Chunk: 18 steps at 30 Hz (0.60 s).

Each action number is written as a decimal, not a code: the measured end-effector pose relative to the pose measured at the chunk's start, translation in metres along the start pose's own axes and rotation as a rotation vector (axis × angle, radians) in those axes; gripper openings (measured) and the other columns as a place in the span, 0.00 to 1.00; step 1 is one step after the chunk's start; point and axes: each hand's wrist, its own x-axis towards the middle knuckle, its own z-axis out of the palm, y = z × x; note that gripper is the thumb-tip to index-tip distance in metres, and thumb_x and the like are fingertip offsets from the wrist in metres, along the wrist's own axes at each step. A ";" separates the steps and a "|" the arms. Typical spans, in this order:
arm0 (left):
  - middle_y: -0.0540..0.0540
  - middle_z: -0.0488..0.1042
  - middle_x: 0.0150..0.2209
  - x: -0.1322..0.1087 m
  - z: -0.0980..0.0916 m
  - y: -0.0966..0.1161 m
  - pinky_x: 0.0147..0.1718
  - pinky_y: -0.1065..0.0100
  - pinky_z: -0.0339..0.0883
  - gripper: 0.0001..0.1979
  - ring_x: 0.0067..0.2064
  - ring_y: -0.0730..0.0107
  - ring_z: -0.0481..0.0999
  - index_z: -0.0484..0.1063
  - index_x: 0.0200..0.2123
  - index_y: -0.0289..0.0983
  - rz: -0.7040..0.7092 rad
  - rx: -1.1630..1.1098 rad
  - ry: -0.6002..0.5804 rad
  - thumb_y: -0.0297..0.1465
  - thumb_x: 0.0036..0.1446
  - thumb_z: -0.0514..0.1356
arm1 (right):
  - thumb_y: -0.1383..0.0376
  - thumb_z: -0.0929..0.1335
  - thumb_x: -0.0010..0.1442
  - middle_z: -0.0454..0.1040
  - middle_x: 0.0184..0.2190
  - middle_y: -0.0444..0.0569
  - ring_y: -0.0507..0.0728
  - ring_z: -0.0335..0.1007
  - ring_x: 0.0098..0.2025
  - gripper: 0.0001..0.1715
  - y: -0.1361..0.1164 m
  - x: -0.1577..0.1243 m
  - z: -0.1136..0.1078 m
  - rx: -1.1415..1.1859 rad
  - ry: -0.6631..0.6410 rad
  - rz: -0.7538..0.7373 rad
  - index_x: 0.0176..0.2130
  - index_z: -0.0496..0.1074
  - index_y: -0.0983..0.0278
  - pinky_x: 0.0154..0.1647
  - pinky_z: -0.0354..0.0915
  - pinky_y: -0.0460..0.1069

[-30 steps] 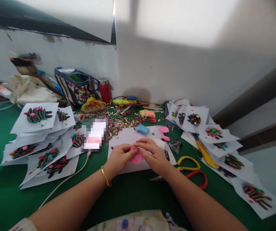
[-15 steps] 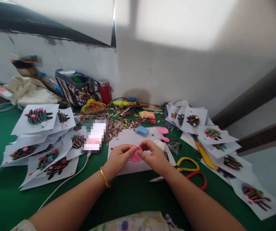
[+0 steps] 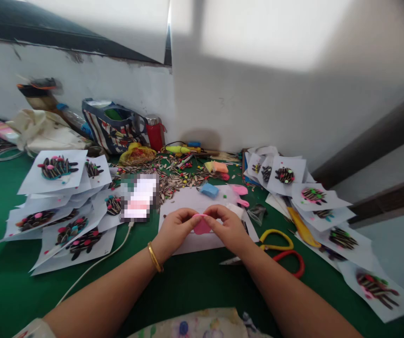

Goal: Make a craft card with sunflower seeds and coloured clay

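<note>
My left hand (image 3: pixel 174 231) and my right hand (image 3: pixel 229 229) meet above a white sheet of paper (image 3: pixel 184 246). Between their thumbs and fingertips they pinch the upper edge of a thin, rounded piece of pink modelling clay (image 3: pixel 202 226), which hangs down below the thumbs. On the sheet beyond my hands lie a blue clay block (image 3: pixel 209 190) and longish pink pieces (image 3: pixel 240 189). Scissors (image 3: pixel 267 247) with one yellow and one red handle lie beside my right wrist, their blades partly beneath the forearm.
Stacked paper sheets with seed pictures stand left (image 3: pixel 54 188) and right (image 3: pixel 312 195). A phone (image 3: pixel 140 199) trails a white cable (image 3: pixel 108 257). Loose striped seeds (image 3: pixel 173 178) spread behind. A red flask (image 3: pixel 155 134) and a patterned bag (image 3: pixel 112 126) stand by the wall.
The pink clay has tipped: its round face was held up between my hands, and now it hangs below the thumbs. My fingertips have come closer together along its top edge.
</note>
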 end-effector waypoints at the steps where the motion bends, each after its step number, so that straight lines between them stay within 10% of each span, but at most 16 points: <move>1: 0.46 0.77 0.30 0.000 0.000 0.000 0.34 0.69 0.67 0.16 0.33 0.69 0.73 0.76 0.31 0.33 -0.002 0.004 -0.002 0.42 0.52 0.64 | 0.59 0.68 0.59 0.73 0.29 0.45 0.54 0.69 0.34 0.09 0.000 0.000 0.000 0.008 -0.011 0.006 0.33 0.72 0.63 0.38 0.65 0.48; 18: 0.47 0.75 0.30 -0.001 0.001 0.004 0.35 0.69 0.65 0.15 0.33 0.69 0.72 0.75 0.32 0.33 -0.090 -0.126 -0.035 0.40 0.49 0.66 | 0.57 0.69 0.57 0.73 0.31 0.44 0.54 0.67 0.35 0.11 0.006 0.000 0.001 0.015 -0.108 0.104 0.35 0.72 0.62 0.38 0.62 0.48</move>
